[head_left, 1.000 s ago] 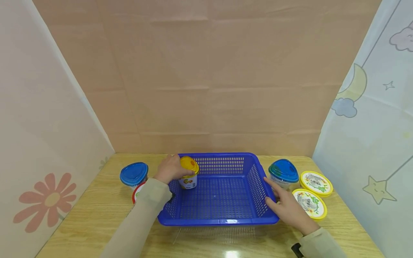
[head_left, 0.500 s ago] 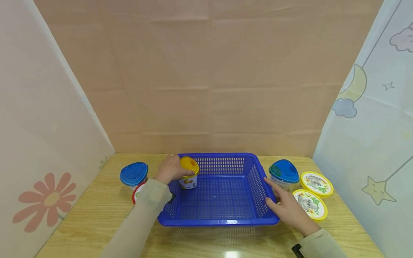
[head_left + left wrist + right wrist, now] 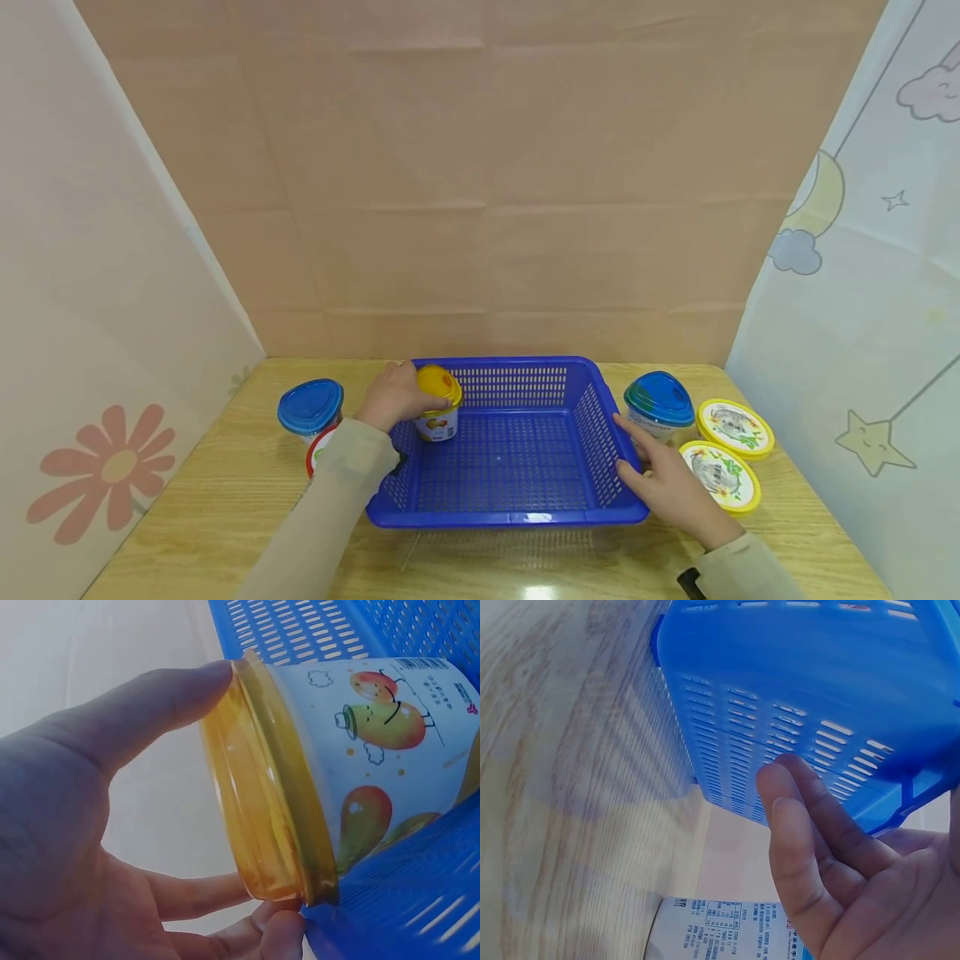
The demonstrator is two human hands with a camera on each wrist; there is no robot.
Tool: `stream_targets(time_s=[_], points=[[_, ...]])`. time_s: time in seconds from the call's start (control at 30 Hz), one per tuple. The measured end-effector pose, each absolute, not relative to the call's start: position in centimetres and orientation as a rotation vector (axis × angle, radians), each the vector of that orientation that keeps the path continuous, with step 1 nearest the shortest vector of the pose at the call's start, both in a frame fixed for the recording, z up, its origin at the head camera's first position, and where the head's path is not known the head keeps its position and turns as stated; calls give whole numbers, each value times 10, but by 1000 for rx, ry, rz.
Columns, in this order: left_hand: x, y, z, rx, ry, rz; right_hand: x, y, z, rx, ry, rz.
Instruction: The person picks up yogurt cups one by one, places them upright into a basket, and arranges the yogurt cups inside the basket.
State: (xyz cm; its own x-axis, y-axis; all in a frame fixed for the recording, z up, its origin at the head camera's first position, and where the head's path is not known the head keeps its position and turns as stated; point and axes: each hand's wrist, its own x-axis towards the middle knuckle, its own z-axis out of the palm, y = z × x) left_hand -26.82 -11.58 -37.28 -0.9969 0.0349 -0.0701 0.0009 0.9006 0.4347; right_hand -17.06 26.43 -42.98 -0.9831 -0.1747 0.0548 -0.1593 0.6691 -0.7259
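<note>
My left hand (image 3: 395, 395) grips a white cup (image 3: 438, 425) by its yellow lid (image 3: 439, 382), inside the back left corner of the blue basket (image 3: 507, 517). In the left wrist view the thumb lies on one side of the yellow lid (image 3: 259, 787) and the fingers on the other; mango drawings cover the cup (image 3: 390, 735). Whether the cup's base touches the basket floor, I cannot tell. My right hand (image 3: 672, 485) holds the basket's right rim. The right wrist view shows bent fingers (image 3: 802, 847) against the outer wall of the basket (image 3: 780, 660).
On the left of the wooden table (image 3: 217, 475) stand a blue-lidded tub (image 3: 311, 405) and a red-rimmed one (image 3: 318, 446), partly behind my sleeve. Right of the basket are another blue-lidded tub (image 3: 660, 400) and two yellow-rimmed tubs (image 3: 736, 427), (image 3: 722, 477). Walls border the table.
</note>
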Motion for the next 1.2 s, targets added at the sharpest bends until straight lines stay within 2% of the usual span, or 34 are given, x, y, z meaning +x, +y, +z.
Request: stream_targets(time_s=[0.53,0.73,1.2], points=[[-262,-118,-358,80,3003,775,-170,265,-428,-293,2851,-1238],[-248,-127,-349,75,2962,891,-170,265,-429,-292,2848,-1237],[-208,-167,-338,20,3073,755,-170,265,-431,-308,2859,-1251]])
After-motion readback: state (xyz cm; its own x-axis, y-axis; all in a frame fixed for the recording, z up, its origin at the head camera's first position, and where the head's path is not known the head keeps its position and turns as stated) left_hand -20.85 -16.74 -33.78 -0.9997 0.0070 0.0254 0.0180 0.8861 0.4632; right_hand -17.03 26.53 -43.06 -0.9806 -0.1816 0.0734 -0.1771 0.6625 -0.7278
